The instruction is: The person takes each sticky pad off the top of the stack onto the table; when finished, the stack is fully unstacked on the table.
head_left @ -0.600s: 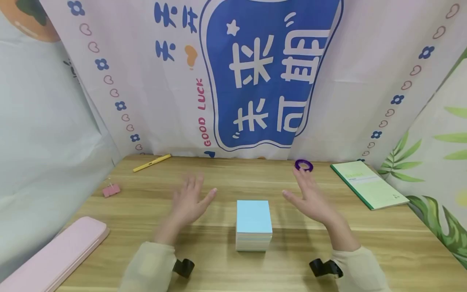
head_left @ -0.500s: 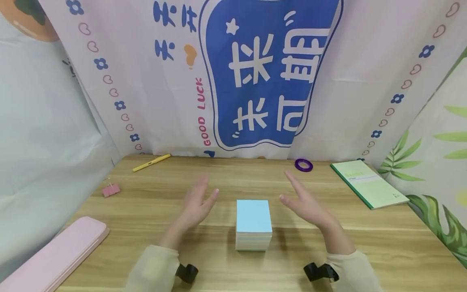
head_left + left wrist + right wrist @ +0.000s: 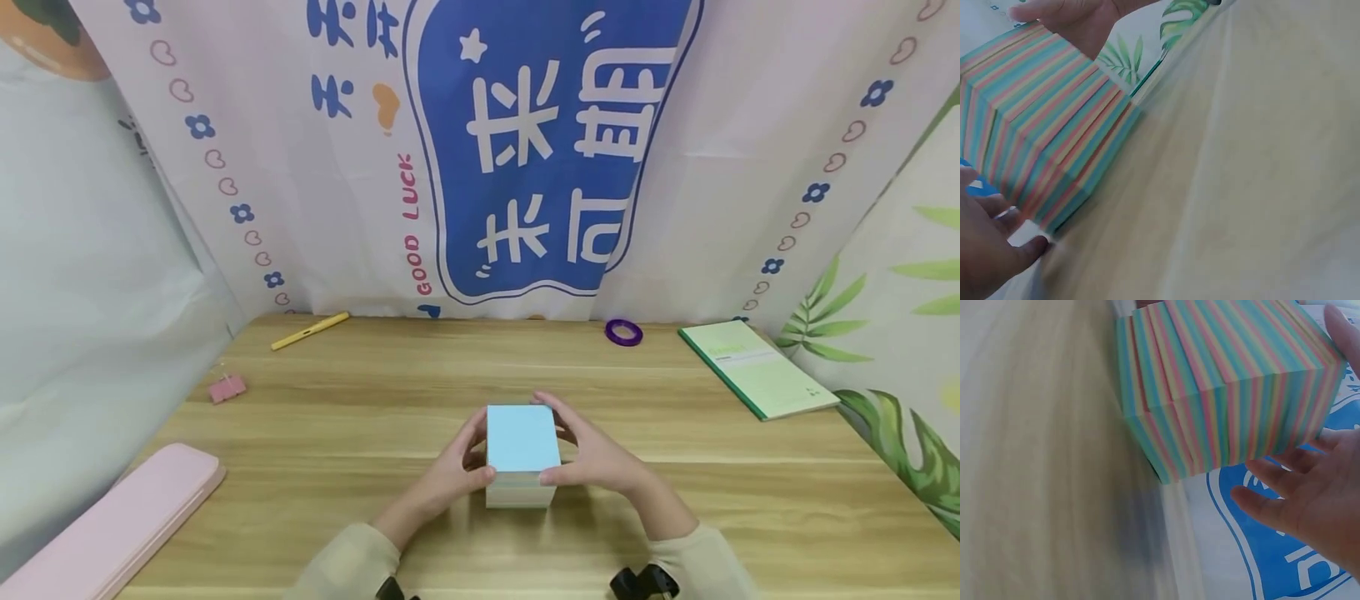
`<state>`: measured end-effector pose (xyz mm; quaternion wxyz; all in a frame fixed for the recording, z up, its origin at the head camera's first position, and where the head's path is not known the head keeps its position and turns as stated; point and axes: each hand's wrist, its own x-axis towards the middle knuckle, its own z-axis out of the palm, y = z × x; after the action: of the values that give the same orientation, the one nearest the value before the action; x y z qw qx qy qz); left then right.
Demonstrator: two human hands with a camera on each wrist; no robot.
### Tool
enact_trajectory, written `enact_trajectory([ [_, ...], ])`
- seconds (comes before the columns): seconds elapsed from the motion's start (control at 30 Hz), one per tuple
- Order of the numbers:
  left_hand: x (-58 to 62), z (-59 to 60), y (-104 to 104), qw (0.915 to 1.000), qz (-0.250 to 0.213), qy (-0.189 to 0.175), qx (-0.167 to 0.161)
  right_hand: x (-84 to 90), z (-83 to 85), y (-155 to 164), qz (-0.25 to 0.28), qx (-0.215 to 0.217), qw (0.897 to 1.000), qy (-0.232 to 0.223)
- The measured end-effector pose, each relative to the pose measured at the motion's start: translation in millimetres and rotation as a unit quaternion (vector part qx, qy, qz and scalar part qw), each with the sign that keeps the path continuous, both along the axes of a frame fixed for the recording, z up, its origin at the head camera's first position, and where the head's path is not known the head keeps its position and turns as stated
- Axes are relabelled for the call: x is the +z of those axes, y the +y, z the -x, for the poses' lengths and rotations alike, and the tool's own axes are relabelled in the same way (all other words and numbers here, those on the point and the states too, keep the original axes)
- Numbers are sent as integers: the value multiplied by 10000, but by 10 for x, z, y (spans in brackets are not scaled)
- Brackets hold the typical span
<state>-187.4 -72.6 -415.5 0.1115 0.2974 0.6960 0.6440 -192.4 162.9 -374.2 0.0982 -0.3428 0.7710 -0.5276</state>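
A thick stack of sticky notes [image 3: 522,439] stands in the middle of the table, pale blue on top. Its sides show pink, yellow, green and blue stripes in the left wrist view [image 3: 1047,112] and the right wrist view. My left hand [image 3: 453,471] grips its left side, with the thumb at the near corner and the fingers bent toward the back. On the opposite side, my right hand [image 3: 596,458] holds the stack with the thumb in front and the index finger at the far corner. Some fingertips are hidden behind the stack.
Along the table's back edge lie a yellow pen [image 3: 310,332] and a purple tape roll [image 3: 623,332]. A green notebook [image 3: 757,369] rests at the right. On the left are a pink binder clip [image 3: 227,388] and a long pink case [image 3: 120,521].
Both hands were spread apart in the air on either side of the stack. They have come inward and down and now hold it from left and right.
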Motion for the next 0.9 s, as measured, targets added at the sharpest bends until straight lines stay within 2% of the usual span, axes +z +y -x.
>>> enact_trajectory([
  [0.1,-27,-16,14,9998,-123,-47,-129,-18,-6,-5,56,3,10000,-29],
  [0.23,-20,-39,36,10000,3,-48,70,-38,-11,-22,48,-9,10000,51],
  [0.5,168,-143,70,9997,167,71,181,-29,-14,-60,134,-148,9984,527],
  [0.77,206,-146,71,9995,166,158,232,252,-200,-160,-130,-347,9975,595],
  [0.9,217,-154,74,9995,186,116,233,170,-161,-122,-179,-479,9969,601],
])
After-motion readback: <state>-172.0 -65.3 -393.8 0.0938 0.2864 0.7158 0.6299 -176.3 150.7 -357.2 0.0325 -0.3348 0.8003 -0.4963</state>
